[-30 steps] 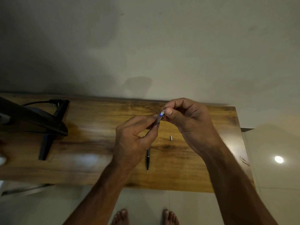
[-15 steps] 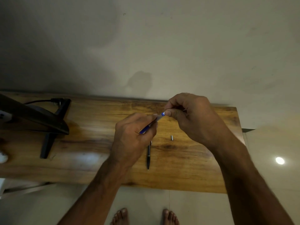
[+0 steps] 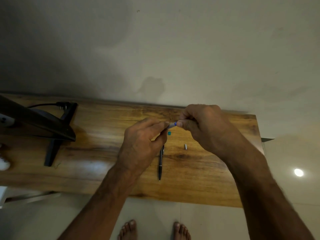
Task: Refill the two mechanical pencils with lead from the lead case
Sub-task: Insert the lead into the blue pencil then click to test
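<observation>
My left hand [image 3: 143, 144] grips a blue and white mechanical pencil [image 3: 172, 125] above the wooden table [image 3: 97, 161]; only its upper end shows between the two hands. My right hand [image 3: 206, 129] pinches that end with thumb and forefinger. Whether a lead is between those fingers I cannot tell. A second, black pencil [image 3: 160, 165] lies on the table below my left hand, tip toward me. A small teal piece [image 3: 169, 133] lies under the hands, and a small silver cap [image 3: 185, 147] lies to its right. The lead case is hidden.
A black monitor stand [image 3: 57, 134] with a cable [image 3: 45, 105] occupies the table's left part. A white object [image 3: 3, 163] sits at the far left edge. The table backs onto a wall. My bare feet [image 3: 152, 230] stand on the tiled floor below the front edge.
Both hands shifted slightly away from me, my right hand sliding right along the pencil's end. The teal piece on the table has come into view beneath them.
</observation>
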